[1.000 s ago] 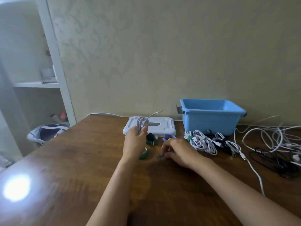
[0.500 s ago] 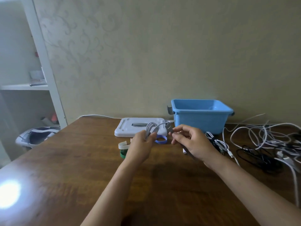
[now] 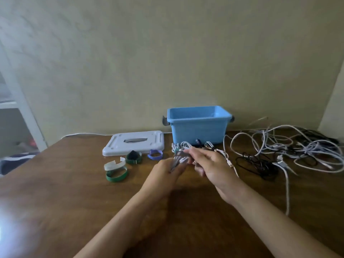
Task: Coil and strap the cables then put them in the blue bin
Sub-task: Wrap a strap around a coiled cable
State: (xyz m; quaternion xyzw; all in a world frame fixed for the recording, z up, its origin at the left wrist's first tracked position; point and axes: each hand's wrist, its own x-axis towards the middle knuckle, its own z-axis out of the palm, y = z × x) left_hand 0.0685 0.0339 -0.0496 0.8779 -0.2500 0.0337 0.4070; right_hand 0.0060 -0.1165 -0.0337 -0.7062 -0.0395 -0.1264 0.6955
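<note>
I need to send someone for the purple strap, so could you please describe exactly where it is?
Find the blue bin at the wall; left of it lies a flat white lid. The purple strap lies just before the lid's right corner, the only purple loop, right of the dark green strap.

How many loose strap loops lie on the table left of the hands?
4: a pale strap on the green strap; a dark green strap and a purple strap by the white lid. Others may be hidden behind the hands.

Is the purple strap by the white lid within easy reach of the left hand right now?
Probably not freely: the purple strap lies unobstructed, but the left hand grips the coiled cable.
</note>
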